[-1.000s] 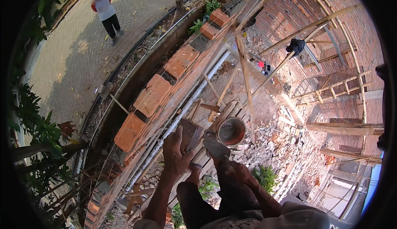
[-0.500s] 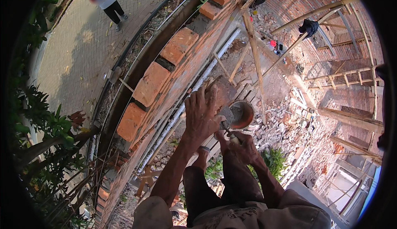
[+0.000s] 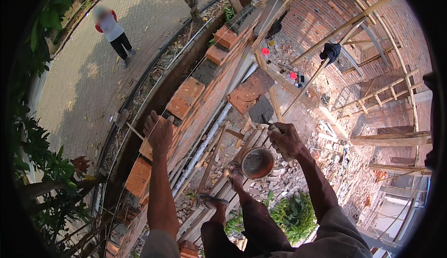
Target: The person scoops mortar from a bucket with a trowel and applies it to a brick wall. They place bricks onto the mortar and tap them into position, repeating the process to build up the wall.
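Note:
My left hand (image 3: 159,130) is over a brick (image 3: 145,149) in the top row of the wall, fingers spread. Whether it presses on that brick cannot be made out. My right hand (image 3: 285,140) grips the handle of a trowel (image 3: 261,111), its blade covered in grey mortar. Just beyond the blade is a loose orange brick (image 3: 251,90); what carries it is hidden. Below the trowel, a round reddish-brown bucket (image 3: 268,168) with grey mortar inside stands on the planks by my foot.
A string runs along the brick wall (image 3: 205,104), with further bricks (image 3: 185,98) spaced on top. I stand on wooden planks (image 3: 205,220) above rubble (image 3: 298,165). Bamboo poles (image 3: 321,67) cross the right side. A person (image 3: 111,30) stands on the paved road.
My left hand has moved left from beside the bucket to the wall's top row. My right hand has lifted the trowel up and away from the bucket. The view has shifted.

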